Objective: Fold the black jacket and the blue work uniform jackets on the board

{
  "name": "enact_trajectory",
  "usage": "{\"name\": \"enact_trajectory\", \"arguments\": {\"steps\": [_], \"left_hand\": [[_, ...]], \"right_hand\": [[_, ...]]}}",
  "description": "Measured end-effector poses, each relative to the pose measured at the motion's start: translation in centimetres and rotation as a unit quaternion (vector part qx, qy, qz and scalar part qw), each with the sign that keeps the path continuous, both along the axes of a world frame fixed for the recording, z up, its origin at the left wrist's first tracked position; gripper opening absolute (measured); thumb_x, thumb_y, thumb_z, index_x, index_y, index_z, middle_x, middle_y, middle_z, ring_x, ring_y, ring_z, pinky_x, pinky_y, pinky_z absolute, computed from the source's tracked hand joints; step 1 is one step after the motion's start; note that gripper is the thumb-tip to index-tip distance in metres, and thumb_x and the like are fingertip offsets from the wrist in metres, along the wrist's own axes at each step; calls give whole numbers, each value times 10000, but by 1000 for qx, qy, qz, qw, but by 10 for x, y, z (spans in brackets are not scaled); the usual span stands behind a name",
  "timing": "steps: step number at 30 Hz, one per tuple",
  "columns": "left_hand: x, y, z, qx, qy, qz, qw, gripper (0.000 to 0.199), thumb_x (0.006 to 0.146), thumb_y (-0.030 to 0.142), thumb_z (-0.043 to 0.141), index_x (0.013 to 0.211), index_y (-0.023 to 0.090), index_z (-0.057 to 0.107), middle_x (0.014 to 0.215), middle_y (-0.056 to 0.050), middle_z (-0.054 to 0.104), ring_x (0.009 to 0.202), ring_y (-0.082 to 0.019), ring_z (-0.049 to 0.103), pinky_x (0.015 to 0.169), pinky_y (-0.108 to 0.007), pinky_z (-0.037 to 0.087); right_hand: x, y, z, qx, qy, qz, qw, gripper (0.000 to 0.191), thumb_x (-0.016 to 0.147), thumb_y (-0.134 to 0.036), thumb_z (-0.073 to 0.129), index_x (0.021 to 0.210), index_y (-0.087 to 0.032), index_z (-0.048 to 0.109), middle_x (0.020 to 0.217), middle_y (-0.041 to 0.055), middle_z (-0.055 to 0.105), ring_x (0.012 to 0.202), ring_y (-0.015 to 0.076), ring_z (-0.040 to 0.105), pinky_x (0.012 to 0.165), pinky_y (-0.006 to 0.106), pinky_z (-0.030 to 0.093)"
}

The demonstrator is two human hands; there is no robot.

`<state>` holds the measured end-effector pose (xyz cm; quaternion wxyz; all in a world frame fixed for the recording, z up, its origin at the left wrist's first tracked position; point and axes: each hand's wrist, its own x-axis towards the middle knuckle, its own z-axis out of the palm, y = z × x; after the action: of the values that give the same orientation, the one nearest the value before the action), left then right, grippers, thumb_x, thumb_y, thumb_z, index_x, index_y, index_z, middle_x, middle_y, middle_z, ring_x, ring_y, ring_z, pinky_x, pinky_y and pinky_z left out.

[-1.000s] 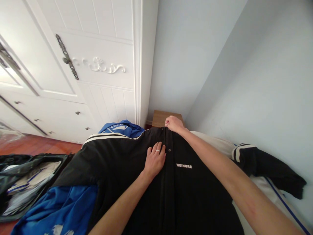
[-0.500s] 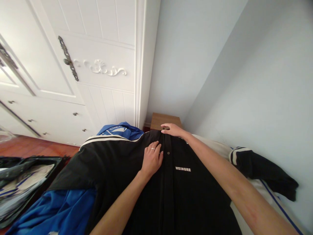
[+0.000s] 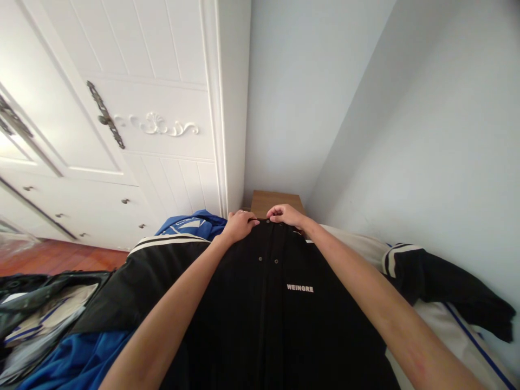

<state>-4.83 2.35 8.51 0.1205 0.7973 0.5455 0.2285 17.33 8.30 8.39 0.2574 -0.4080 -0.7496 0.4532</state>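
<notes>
A black jacket with white-striped sleeves and "WEINGRE" lettering lies spread out in front of me, its front placket running down the middle. At the collar's top edge, my left hand pinches the fabric just left of the placket. My right hand grips the same edge close by on the right, fingers closed on it. Small round snaps show on the placket between and below my hands. Blue clothing sticks out beyond the left shoulder, and more blue fabric lies below the left sleeve.
A white wardrobe with dark handles stands at the left. Behind the collar is a wooden surface against the grey wall. An open case of folded clothes sits on the reddish floor at left. Pale bedding lies at right.
My left hand has moved up from the jacket's chest to the collar edge and closed on it. My right hand stays at the collar. The view has shifted slightly.
</notes>
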Motion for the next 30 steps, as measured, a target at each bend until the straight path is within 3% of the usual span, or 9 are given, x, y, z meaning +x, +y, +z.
{"name": "enact_trajectory", "arguments": {"steps": [5,9,14,18,21,25,30], "left_hand": [[-8,8,-2,-38,-8,39,999,222,790,314,621,960,222,731,1009,-56,734,1031,-274,623,932,-405,430],[6,18,7,-44,-13,-22,999,269,804,320,555,955,237,762,1010,-45,740,1030,-266,629,930,-373,434],[18,35,14,-100,-46,-90,990,237,778,338,597,822,174,762,803,-48,735,800,-215,656,765,-291,472],[17,39,10,-122,-110,-108,980,253,758,357,638,834,141,746,787,-45,734,741,-174,651,686,-248,484],[20,38,7,-158,-206,-104,960,235,692,343,708,792,133,737,750,-38,723,700,-156,639,658,-241,487],[24,38,7,-180,-253,-87,947,220,637,309,761,771,135,740,718,-28,717,669,-145,630,625,-234,490],[25,37,15,-220,-306,-78,923,209,621,222,777,814,144,763,745,-24,734,687,-138,646,651,-229,509]], "right_hand": [[-4,-2,-1,17,5,-26,1000,186,695,-231,714,862,-152,697,758,7,667,676,120,559,680,260,438],[-6,-9,-4,10,36,-36,999,186,755,-202,671,935,-164,700,908,45,718,802,150,627,798,299,482],[13,-16,-7,16,75,-47,996,356,797,-99,550,1116,-198,675,1169,73,690,1072,177,634,1014,366,447],[39,-28,-10,110,22,-23,993,552,705,-2,535,1198,-220,655,1269,73,636,1126,192,612,1061,399,425],[46,-39,-9,185,-2,26,982,465,735,-73,622,1168,-233,677,1217,65,648,1075,207,619,982,396,477],[35,-42,-2,264,-22,4,964,144,786,-172,692,903,-238,745,980,37,696,925,198,629,864,359,494],[19,-35,5,314,-14,2,949,89,794,-192,725,849,-255,754,907,21,702,906,196,628,869,353,473]]}}
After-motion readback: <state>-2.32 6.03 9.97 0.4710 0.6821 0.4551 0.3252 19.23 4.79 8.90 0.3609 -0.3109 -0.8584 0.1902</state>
